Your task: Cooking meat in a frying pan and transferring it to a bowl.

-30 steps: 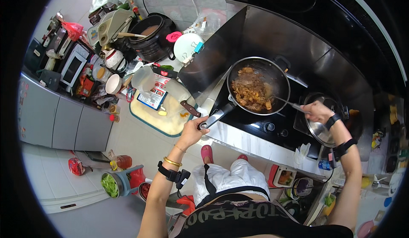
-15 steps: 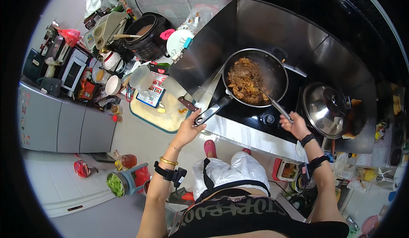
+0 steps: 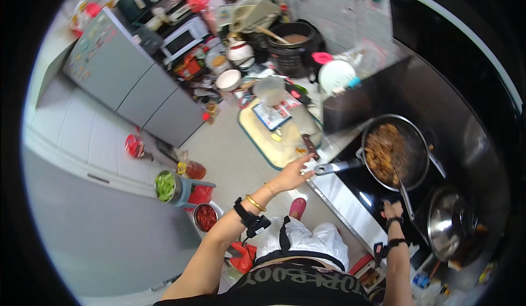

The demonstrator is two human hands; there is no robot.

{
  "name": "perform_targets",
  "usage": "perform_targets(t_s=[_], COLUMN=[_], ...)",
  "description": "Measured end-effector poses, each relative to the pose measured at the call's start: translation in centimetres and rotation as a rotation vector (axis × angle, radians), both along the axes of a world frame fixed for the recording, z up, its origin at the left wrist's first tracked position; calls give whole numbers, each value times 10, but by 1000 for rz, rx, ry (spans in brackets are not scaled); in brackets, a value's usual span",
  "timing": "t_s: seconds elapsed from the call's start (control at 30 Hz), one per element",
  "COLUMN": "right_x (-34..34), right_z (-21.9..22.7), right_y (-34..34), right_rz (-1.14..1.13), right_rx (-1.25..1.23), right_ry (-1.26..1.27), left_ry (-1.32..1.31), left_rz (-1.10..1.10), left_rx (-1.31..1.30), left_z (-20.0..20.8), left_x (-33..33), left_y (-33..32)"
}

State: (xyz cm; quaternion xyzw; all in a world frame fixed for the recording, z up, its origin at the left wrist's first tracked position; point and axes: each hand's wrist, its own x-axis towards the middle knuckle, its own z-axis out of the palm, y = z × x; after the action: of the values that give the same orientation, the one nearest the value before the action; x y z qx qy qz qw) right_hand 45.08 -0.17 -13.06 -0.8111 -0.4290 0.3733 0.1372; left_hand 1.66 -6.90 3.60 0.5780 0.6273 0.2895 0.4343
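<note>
A frying pan (image 3: 419,169) of browned, chopped food (image 3: 383,147) sits on the black stove. My left hand (image 3: 296,175) is at the end of the pan's handle (image 3: 337,167), fingers stretched out and apart, not wrapped round it. At the stove's front my right hand (image 3: 391,210) is closed, apparently on the control knob, which the fingers hide. The metal spatula (image 3: 406,199) leans in the pan with its handle free, beside my right hand. A shiny domed lid (image 3: 446,224) covers the burner to the right.
Left of the stove lies a cutting board (image 3: 263,139) with a knife (image 3: 310,146) and a packet (image 3: 272,115). Behind it stand a black cooker pot (image 3: 293,59) and a white bowl (image 3: 228,80). Bowls of green vegetables (image 3: 164,186) and red pieces (image 3: 206,217) are at lower left.
My right hand has let go of the spatula and moved to the stove's front. My left hand's fingers have loosened from the pan handle. The whole view has swung left.
</note>
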Motion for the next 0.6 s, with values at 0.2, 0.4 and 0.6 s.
perform_targets(t_s=[0.2, 0.4, 0.6], right_x=[45, 49, -11], right_z=[-17, -25, -2], right_y=[-37, -102, -134], right_rz=[-123, -218, -54], right_rx=[199, 53, 48], right_ry=[133, 513, 306], left_ry=[-101, -141, -143], left_rz=[39, 21, -48], left_rx=[87, 83, 171], left_z=[-13, -23, -37], left_x=[8, -4, -27], left_y=[-2, 23, 47])
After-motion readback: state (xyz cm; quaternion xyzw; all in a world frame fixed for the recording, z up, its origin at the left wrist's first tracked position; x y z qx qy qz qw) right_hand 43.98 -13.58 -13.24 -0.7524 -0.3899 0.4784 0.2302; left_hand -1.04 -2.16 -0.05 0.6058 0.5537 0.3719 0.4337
